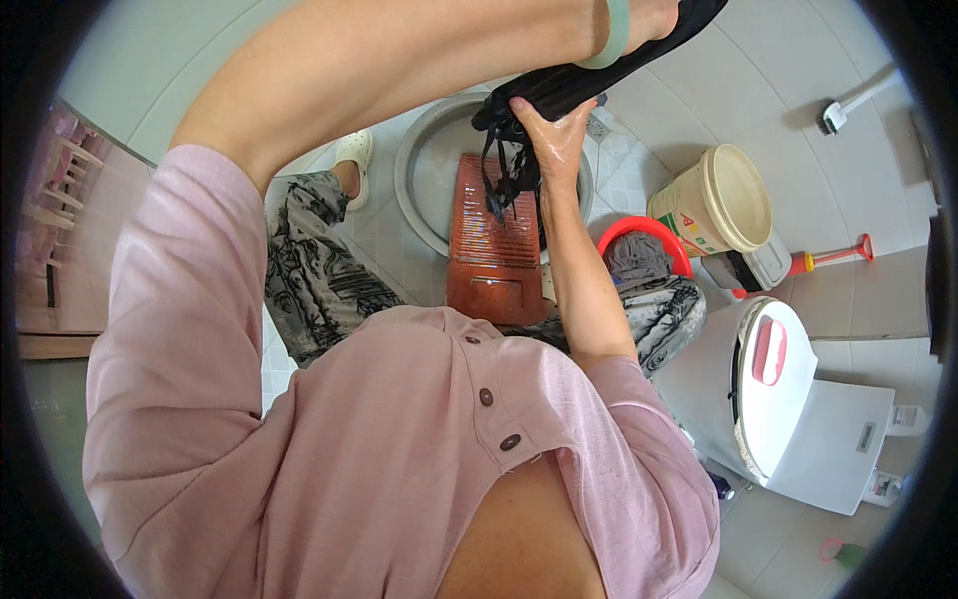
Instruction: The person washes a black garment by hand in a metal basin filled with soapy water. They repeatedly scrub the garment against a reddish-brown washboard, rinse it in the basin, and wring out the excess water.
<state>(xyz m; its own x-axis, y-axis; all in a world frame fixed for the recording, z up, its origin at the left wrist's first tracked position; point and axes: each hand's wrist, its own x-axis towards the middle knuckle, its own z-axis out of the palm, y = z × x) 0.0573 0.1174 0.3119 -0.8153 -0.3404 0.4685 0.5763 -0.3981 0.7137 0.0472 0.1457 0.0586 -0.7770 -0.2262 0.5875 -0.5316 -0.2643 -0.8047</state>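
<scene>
A wet black garment (554,90) is stretched up to the top edge of the head view, with thin straps dangling from its lower end. My left hand (653,21), below a pale green bangle, grips its upper part; the fingers are mostly hidden. Lower down, my right hand (557,141) looks wet and clasps the cloth between thumb and fingers. Under the straps, a reddish-brown ribbed washboard (494,224) leans in a round grey metal basin (408,180) holding cloudy water.
To the right are a red basin (682,254) with grey cloth (636,256), a cream plastic bucket (741,198) and a toilet (797,359) with a pink-handled brush (769,352) on its lid. A white brush (834,116) lies against the wall. My clog (359,168) is left of the metal basin.
</scene>
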